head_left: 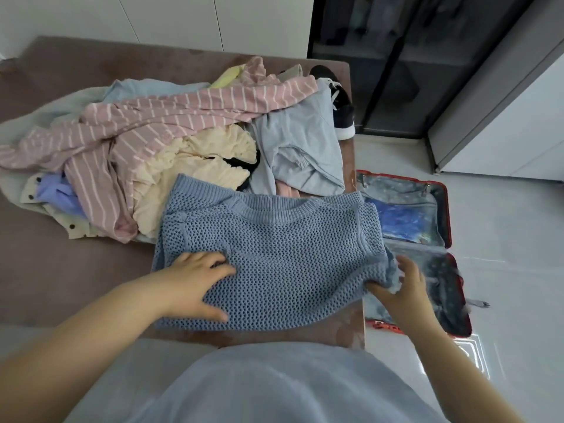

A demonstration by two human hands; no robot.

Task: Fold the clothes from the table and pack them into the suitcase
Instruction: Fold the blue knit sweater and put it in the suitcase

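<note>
My left hand (198, 283) presses the sweater (274, 254), fingers (218, 261) spread; my right hand (403, 288) pinches its right edge.

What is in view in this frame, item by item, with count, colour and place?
blue knit sweater: one, blue, spread at the table's near edge
pink striped garment: one, pink with white stripes, on top of the pile behind the sweater
cream garment: one, cream, middle of the pile
light blue garment: one, pale blue, right side of the pile
lilac garment: one, lilac, left edge of the pile
shoe: one, black and white, at the table's far right corner
table: one, mauve, under the clothes
suitcase: one, red, open on the floor right of the table
left hand: one, rests flat on the sweater
right hand: one, grips the sweater's right edge
</note>
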